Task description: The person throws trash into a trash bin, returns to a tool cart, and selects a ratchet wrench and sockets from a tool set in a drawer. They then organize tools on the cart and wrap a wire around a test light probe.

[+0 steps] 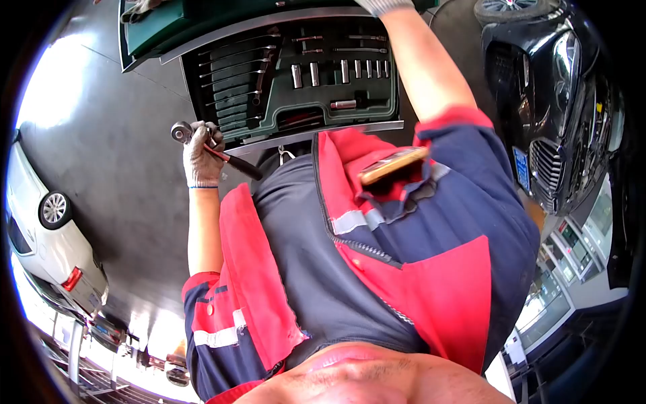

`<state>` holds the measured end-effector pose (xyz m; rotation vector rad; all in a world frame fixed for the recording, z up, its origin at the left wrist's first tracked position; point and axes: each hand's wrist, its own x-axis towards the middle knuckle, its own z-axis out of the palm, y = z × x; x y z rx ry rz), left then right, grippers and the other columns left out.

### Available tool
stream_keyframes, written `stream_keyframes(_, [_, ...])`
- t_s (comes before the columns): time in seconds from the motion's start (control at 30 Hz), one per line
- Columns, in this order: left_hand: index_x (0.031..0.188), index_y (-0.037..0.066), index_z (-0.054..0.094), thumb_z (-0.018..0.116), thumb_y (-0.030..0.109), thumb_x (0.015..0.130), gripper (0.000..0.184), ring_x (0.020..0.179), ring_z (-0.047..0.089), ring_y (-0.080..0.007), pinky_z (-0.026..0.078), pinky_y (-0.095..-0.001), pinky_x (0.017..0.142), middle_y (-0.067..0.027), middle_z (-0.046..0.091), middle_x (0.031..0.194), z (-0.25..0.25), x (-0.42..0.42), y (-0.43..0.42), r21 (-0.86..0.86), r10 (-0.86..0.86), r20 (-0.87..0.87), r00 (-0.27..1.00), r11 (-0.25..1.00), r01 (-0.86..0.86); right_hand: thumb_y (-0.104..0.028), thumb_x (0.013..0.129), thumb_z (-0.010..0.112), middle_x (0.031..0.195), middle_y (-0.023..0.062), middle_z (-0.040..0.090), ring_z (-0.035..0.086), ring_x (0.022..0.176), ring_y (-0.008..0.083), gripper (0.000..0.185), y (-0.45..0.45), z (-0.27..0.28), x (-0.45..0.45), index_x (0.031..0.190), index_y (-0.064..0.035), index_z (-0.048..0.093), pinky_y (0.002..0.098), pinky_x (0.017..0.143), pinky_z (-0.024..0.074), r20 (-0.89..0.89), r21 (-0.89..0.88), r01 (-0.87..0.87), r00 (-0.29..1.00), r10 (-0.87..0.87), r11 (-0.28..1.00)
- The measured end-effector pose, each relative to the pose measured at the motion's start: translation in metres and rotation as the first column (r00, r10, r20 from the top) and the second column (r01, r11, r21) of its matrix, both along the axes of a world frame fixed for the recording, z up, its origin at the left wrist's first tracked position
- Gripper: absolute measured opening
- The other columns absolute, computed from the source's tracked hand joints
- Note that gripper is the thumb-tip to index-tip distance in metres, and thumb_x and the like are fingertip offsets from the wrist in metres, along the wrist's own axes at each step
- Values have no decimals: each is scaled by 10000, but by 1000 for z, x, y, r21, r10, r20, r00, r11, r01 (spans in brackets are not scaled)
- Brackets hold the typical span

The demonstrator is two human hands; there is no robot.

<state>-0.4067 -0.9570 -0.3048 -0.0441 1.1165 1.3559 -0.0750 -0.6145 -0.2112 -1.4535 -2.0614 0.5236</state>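
My left hand [203, 158], in a pale knit glove, is closed around a ratchet wrench [232, 160] with a round metal head and a dark and red handle. It is beside the left edge of an open drawer [387, 126]. The drawer's green tray holds a row of wrenches [235, 69] on the left and several chrome sockets [345, 71] on the right. My right hand [387, 5], also gloved, is at the top edge by the green cabinet [195, 28]; its fingers are out of frame.
A pale glove or gloved hand [139, 8] shows on the cabinet's top left. A white car [54, 249] stands at left, a black car front [552, 114] at right. A yellow-edged object [395, 165] sticks out of my jacket's chest pocket.
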Motion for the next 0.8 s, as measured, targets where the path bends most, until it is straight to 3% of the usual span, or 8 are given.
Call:
stream_keyframes(0.03, [1082, 113, 648, 766, 127, 918, 203, 755, 640, -191, 491, -265, 581, -70, 682, 950, 1, -2, -5, -23, -18, -51, 999, 1000, 17, -243, 987, 630, 911, 191, 723, 717, 844, 322, 229, -34, -3, 19, 1051, -43, 722, 406, 786, 569, -212, -41, -46, 977, 36, 998])
stream_keyframes(0.1, [1075, 112, 647, 782, 115, 887, 232, 735, 644, -192, 468, -252, 559, -66, 690, 931, -4, -11, -16, -66, -58, -110, 992, 997, 51, -219, 1013, 628, 897, 148, 707, 688, 791, 266, 230, -94, -22, 57, 1127, -33, 699, 378, 772, 563, -65, -381, 56, 994, -87, 923])
stream_keyframes(0.13, [1072, 113, 646, 782, 116, 885, 231, 745, 650, -194, 461, -247, 547, -63, 688, 926, -10, -20, -22, -94, -86, -90, 992, 993, 78, -422, 941, 630, 1142, 172, 742, 700, 1102, 342, 362, -110, -75, 98, 1126, -134, 750, 419, 952, 553, 131, -338, 36, 991, 9, 940])
stream_keyframes(0.17, [1069, 115, 645, 781, 117, 884, 230, 755, 655, -196, 454, -242, 534, -61, 687, 921, -15, -29, -27, -117, -114, -72, 991, 988, 105, -421, 936, 639, 1189, 182, 731, 691, 1137, 344, 388, -134, -68, 112, 1169, -128, 740, 417, 984, 541, 178, -654, 147, 983, -38, 742])
stream_keyframes(0.3, [1040, 133, 644, 782, 144, 885, 209, 717, 663, -174, 484, -244, 531, -30, 669, 867, -16, -38, -26, -286, -230, -126, 965, 940, 187, -413, 945, 660, 1284, 182, 708, 649, 1236, 339, 448, -203, -96, 163, 1252, -92, 715, 422, 1064, 489, 267, -840, 222, 964, 20, 495])
stream_keyframes(0.37, [1031, 142, 639, 772, 139, 870, 209, 676, 651, -160, 484, -249, 520, -17, 661, 842, -13, -34, -19, -365, -312, -184, 932, 902, 230, -380, 956, 643, 1294, 186, 701, 640, 1252, 348, 439, -215, -78, 154, 1272, -80, 690, 434, 1067, 486, 433, -803, 341, 897, 86, 489])
stream_keyframes(0.53, [1005, 134, 628, 760, 123, 851, 203, 653, 629, -153, 479, -257, 512, -16, 648, 820, -10, -13, 5, -352, -427, -221, 877, 873, 337, -153, 1008, 469, 1019, 192, 740, 764, 915, 335, 229, -251, -119, 132, 1044, -83, 685, 457, 734, 607, 678, -441, 141, 700, 226, 886])
stream_keyframes(0.8, [999, 103, 621, 714, 86, 869, 160, 664, 634, -155, 486, -268, 531, -31, 638, 814, 8, 2, 15, -286, -462, -196, 865, 871, 400, -456, 997, 631, 1215, 222, 708, 685, 1157, 398, 459, -250, -116, 122, 1225, -57, 648, 495, 974, 551, 525, -695, 354, 844, 106, 626])
